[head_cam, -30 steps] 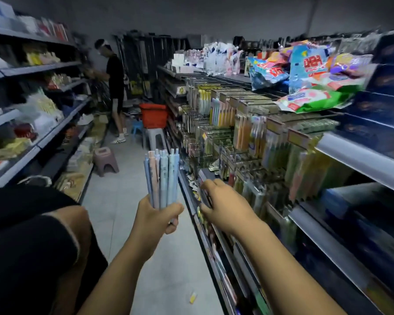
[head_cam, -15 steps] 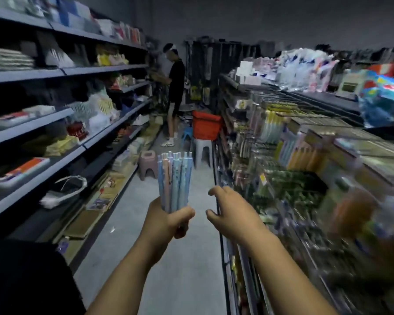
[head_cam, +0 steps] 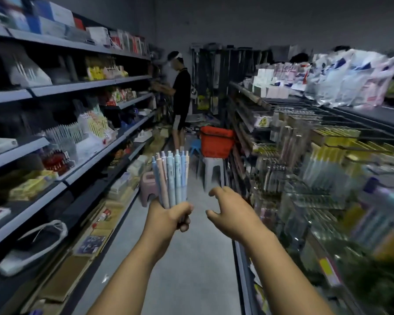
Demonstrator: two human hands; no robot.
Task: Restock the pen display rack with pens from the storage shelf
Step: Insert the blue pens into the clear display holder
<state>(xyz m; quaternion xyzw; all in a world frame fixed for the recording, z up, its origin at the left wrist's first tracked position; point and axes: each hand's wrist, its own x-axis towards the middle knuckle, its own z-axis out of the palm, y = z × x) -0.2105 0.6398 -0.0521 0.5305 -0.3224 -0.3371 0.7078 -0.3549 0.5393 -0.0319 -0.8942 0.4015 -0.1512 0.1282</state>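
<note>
My left hand (head_cam: 168, 218) grips a bunch of pastel blue and pink pens (head_cam: 171, 178), held upright in the middle of the aisle. My right hand (head_cam: 231, 210) hovers just right of the bunch with fingers loosely curled and nothing in it, a small gap away from the pens. The pen display rack (head_cam: 305, 169) with its clear compartments runs along the right side, blurred. Shelves on the left (head_cam: 82, 155) carry boxed stationery and more pen stands.
A person in black (head_cam: 180, 98) stands at the left shelves further down the aisle. A red basket (head_cam: 216, 142) sits on a grey stool (head_cam: 212, 169). A pink stool (head_cam: 149, 187) and a small blue stool (head_cam: 195, 146) stand on the floor. Flat cardboard packs line the lower left.
The view has swung left from the right-hand rack to look down the aisle. My right hand has come off the rack's edge and now hangs beside the pens, which stay in my left hand.
</note>
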